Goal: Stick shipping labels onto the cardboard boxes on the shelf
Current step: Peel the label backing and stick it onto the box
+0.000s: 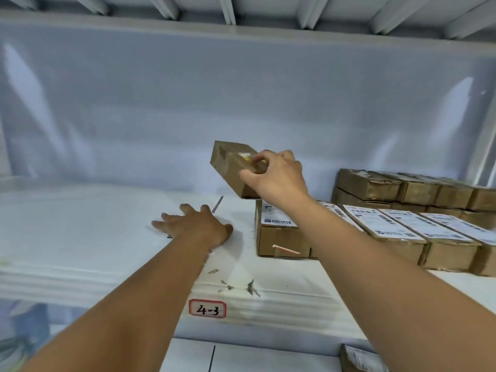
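Gripping a small cardboard box [230, 167] from above, the right hand [276, 178] curls its fingers and thumb round the box's near end and holds it tilted in the air, clear of the shelf [80, 237]. The box hangs just over the back of the leftmost labelled box [279, 238], which begins a front row of labelled boxes [429, 245] running to the shelf's right edge, each with a white shipping label [397, 224] on top. Behind that row, bare brown boxes [402, 187] are stacked two high. The left hand [198, 226] lies palm down near the middle of the shelf, fingers straight and spread, holding nothing. A tag marked 4-3 [207, 308] sits on the front edge.
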### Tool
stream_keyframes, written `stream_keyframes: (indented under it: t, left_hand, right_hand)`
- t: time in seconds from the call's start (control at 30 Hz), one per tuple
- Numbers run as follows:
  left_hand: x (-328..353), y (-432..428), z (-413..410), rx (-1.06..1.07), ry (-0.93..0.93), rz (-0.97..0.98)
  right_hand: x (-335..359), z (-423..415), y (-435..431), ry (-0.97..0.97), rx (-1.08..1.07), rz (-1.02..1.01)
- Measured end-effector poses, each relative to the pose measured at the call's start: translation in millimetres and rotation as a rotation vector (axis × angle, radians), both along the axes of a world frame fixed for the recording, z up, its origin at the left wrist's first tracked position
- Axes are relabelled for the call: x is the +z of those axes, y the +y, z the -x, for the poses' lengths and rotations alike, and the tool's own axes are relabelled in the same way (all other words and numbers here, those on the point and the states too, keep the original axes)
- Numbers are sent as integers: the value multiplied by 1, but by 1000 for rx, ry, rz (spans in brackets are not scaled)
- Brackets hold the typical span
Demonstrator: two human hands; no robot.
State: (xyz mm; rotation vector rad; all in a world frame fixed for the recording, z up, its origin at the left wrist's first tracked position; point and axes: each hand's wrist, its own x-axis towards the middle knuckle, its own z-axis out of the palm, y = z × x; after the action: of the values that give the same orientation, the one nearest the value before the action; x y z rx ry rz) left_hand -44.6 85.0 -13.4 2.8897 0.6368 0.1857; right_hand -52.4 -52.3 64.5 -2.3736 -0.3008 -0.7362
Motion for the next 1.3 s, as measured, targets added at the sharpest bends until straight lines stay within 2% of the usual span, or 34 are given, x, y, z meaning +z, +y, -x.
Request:
stream_keyframes:
  t: [0.1,0.33,0.6,0.8,0.87,1.03,1.3]
  left_hand:
    - [-2,11,7,3,7,64]
    - [-7,25,22,-51,-87,32]
    - [-14,60,41,-5,-175,-26]
    - [-10,75,53,-162,-222,-20]
    - [-8,73,57,-157,-246,-59]
    - [-7,62,62,-178,-268,-320]
    - [-7,63,71,-174,-356,-357]
  right_hand:
    - [-7,15,9,-9,15,23]
    - [-18,44,25,-10,47,82]
    - [-49,68,50,-51,35,199]
    - [-66,79,70,-7,-100,297]
    - [-70,79,72,29,-127,292]
    - [-71,80,73,58,-191,326]
    - [-87,75,71,-131,-177,401]
